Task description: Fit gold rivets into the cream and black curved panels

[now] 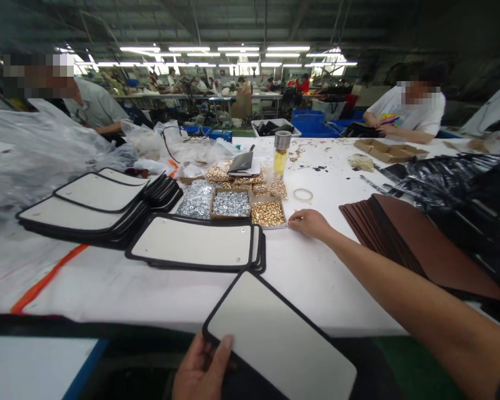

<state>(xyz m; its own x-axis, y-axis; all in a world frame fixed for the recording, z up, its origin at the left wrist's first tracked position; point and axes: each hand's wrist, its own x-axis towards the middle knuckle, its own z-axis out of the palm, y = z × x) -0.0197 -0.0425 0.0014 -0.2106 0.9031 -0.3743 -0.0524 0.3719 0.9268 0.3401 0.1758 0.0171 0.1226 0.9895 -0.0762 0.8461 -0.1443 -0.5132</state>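
A pale panel with a black border (279,339) is held at its left corner by my left hand (206,364), thumb on top, over the table's front edge. My right hand (310,223) reaches to the right side of a small box of gold-coloured metal pieces (268,213); its fingers are pinched together, and whatever they hold is too small to make out. Beside that box stands another box of silver pieces (231,203). Stacked pale panels with metal fittings at their corners (191,239) lie in front of the boxes, and more stacks (83,205) lie to the left.
Brown panels (433,239) lie fanned out on the right of the white table (316,283). A clear bottle (280,155), a tape ring (303,194) and bags of fittings (195,199) are behind. Two people work across the table, left and right.
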